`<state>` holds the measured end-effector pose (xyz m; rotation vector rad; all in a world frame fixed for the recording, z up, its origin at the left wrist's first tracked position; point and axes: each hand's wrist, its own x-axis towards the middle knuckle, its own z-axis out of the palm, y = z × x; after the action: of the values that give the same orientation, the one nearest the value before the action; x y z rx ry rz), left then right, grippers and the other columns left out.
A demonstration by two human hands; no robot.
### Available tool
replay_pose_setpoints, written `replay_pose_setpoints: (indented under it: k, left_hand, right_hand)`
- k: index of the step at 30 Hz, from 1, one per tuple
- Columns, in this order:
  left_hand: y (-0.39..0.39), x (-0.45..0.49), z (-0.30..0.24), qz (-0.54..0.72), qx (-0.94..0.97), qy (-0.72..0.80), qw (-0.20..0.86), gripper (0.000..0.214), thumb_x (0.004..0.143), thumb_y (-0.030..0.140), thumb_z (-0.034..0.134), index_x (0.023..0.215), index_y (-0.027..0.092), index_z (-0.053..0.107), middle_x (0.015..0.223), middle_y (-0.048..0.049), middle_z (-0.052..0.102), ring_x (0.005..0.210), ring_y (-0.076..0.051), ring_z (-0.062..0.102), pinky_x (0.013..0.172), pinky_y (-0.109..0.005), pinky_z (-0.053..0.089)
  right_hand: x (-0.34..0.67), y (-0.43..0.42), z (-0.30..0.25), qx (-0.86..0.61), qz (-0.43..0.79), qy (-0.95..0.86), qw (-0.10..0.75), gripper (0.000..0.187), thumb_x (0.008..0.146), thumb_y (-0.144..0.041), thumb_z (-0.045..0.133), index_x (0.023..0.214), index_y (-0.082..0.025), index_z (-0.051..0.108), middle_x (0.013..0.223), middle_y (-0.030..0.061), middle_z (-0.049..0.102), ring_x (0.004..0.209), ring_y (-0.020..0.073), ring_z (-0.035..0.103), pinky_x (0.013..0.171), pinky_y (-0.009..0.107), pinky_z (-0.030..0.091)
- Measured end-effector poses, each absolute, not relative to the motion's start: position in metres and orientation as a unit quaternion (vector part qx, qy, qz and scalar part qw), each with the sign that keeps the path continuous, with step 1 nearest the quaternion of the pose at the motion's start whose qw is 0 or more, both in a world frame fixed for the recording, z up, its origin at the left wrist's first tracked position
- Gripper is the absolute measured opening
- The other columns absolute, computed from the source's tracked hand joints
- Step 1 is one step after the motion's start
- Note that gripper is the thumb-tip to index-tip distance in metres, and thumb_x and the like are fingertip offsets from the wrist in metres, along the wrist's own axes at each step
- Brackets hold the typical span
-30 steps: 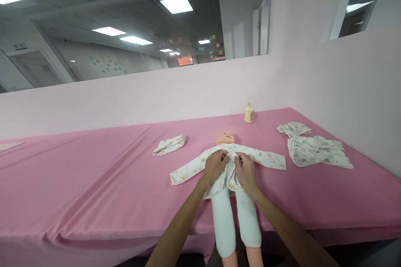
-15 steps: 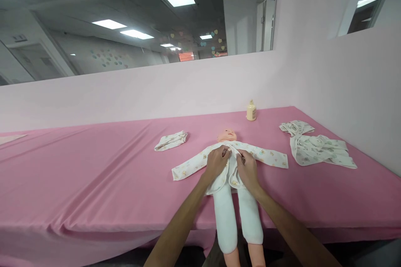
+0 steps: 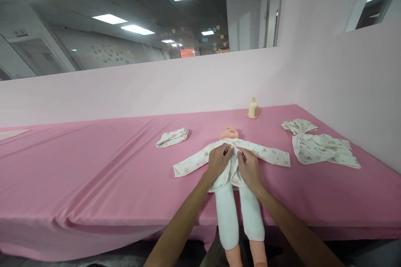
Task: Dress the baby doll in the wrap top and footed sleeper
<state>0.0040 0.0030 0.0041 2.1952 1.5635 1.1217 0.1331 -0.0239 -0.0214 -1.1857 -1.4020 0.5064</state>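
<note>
A baby doll (image 3: 229, 132) lies on its back on the pink-covered table, head away from me, legs hanging over the front edge. It wears a white baby jacket (image 3: 194, 160) with small printed figures, its sleeves spread to both sides. At the chest, my left hand (image 3: 220, 159) pinches the jacket's left front edge near the neckline. Opposite it, my right hand (image 3: 248, 167) pinches the right front edge, a short gap between the two hands. The fingertips partly hide whatever fastening is there. White cloth legs (image 3: 227, 217) show below the jacket hem.
A folded white printed cloth (image 3: 172, 138) lies left of the doll. Behind stands a pale yellow pump bottle (image 3: 253, 109) close to the wall. More crumpled printed baby clothes (image 3: 324, 149) lie at the right. The pink tablecloth (image 3: 103, 175) has folds and hangs over the front edge.
The view has shifted slightly, so everything sits a little differently in the picture. Both hands stay at the jacket's front edges, with only small finger movement.
</note>
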Motion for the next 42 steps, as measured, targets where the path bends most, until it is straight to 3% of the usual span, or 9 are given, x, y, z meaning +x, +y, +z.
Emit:
replay_pose_setpoints:
  k: [10, 17, 27, 36, 42]
  left_hand:
    - [-0.001, 0.004, 0.002, 0.338, 0.785, 0.517, 0.044, 0.031, 0.097, 0.037, 0.041, 0.095, 0.021, 0.067, 0.094, -0.0028, 0.072, 0.084, -0.018, 0.062, 0.072, -0.028, 0.038]
    - [0.001, 0.002, -0.002, 0.358, 0.797, 0.484, 0.04, 0.024, 0.095, 0.027, 0.043, 0.092, 0.019, 0.066, 0.093, -0.0034, 0.072, 0.082, -0.017, 0.062, 0.072, -0.028, 0.039]
    - [0.003, 0.002, -0.005, 0.373, 0.79, 0.485, 0.049, 0.027, 0.095, 0.027, 0.04, 0.083, 0.018, 0.064, 0.083, -0.0047, 0.068, 0.075, -0.016, 0.057, 0.071, -0.028, 0.039]
    - [0.002, 0.004, 0.001, 0.406, 0.755, 0.493, 0.148, 0.026, 0.089, 0.027, 0.044, 0.068, 0.018, 0.057, 0.067, -0.0005, 0.061, 0.065, -0.014, 0.051, 0.065, -0.026, 0.037]
    - [-0.004, 0.002, 0.009, 0.419, 0.739, 0.471, 0.238, 0.021, 0.084, 0.022, 0.043, 0.073, 0.017, 0.06, 0.07, 0.0002, 0.061, 0.066, -0.013, 0.05, 0.065, -0.025, 0.039]
  right_hand:
    - [0.135, -0.022, -0.021, -0.485, 0.285, -0.563, 0.605, 0.033, 0.09, -0.038, 0.047, 0.101, -0.019, 0.071, 0.101, 0.0076, 0.072, 0.093, 0.0237, 0.064, 0.084, 0.038, 0.049]
    - [0.135, -0.021, -0.022, -0.468, 0.266, -0.588, 0.603, 0.029, 0.089, -0.035, 0.048, 0.098, -0.02, 0.072, 0.106, 0.0083, 0.07, 0.098, 0.0228, 0.062, 0.089, 0.039, 0.048]
    - [0.134, -0.023, -0.022, -0.433, 0.243, -0.629, 0.598, 0.03, 0.09, -0.032, 0.049, 0.107, -0.021, 0.072, 0.117, 0.0074, 0.068, 0.111, 0.0223, 0.061, 0.1, 0.041, 0.046]
    - [0.133, -0.026, -0.022, -0.445, 0.22, -0.656, 0.569, 0.034, 0.09, -0.026, 0.044, 0.11, -0.023, 0.071, 0.124, 0.0062, 0.065, 0.118, 0.0238, 0.058, 0.104, 0.046, 0.043]
    - [0.131, -0.027, -0.023, -0.463, 0.19, -0.674, 0.543, 0.037, 0.09, -0.025, 0.042, 0.115, -0.02, 0.069, 0.131, 0.0079, 0.061, 0.123, 0.0244, 0.055, 0.106, 0.047, 0.041]
